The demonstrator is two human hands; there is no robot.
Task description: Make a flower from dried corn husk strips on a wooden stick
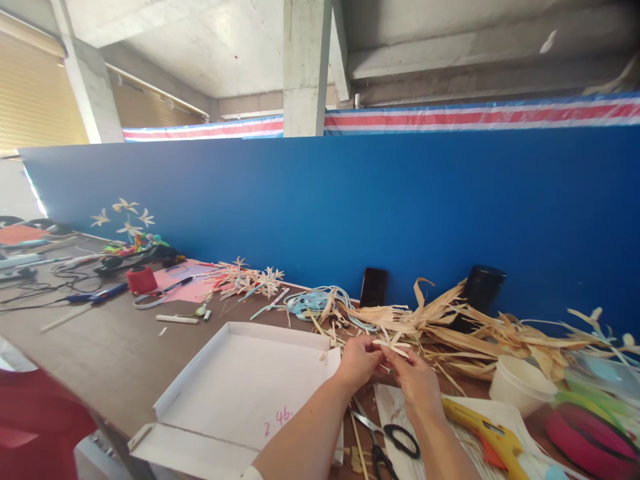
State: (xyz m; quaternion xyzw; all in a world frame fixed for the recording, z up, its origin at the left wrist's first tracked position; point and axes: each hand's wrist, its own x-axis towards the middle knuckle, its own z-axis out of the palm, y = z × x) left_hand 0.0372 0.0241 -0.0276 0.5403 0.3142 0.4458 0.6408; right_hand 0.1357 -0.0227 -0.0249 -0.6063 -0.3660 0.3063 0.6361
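Observation:
My left hand (359,362) and my right hand (416,379) meet above the table's front half, fingers pinched. Between them is a small pale flower (393,344) with narrow petals, held by both hands; its underside is hidden by my fingers. Below my wrists lie black-handled scissors (383,437), partly on a printed sheet (393,408). A yellow hot glue gun (483,430) rests to the right of my right forearm. Left of my left hand sits a shallow white box (235,380) with pink numbers inside.
Dried corn husks (480,327) spread behind my hands, near a phone (374,287) and a black cylinder (484,287) against a blue partition (300,200). A white cup (523,387) and a pink roll (590,437) stand right. Finished-looking flowers (129,217), cords and red tape (141,280) lie left.

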